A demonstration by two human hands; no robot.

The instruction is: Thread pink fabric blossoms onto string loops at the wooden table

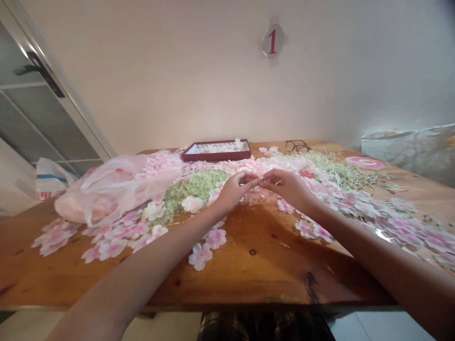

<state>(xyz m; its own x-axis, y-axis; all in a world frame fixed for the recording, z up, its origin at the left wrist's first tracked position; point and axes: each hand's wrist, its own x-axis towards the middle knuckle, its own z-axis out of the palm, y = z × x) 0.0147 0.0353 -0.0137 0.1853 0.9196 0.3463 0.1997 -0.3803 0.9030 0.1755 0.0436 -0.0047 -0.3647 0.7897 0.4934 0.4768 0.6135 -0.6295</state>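
Note:
Above the middle of the wooden table [263, 265], my left hand [234, 188] and my right hand [287, 187] meet fingertip to fingertip. Thumb and fingers of each are pinched together; whatever lies between them is too small to make out. Pink and white artificial blossoms [362, 208] spread under and around both hands. A heap of fine light green plastic pieces [195, 187] lies left of my left hand, with a single pale blossom [192, 204] on its near side. Beyond my right hand is a small red piece [306, 174] among the blossoms.
A clear plastic bag [117, 184] of blossoms stands at the left. At the back are a dark red-framed tray [216, 155] and eyeglasses [297, 146]. Loose green stems [350, 175] and a round pink disc [365, 162] lie at the right. A wall rises behind the table.

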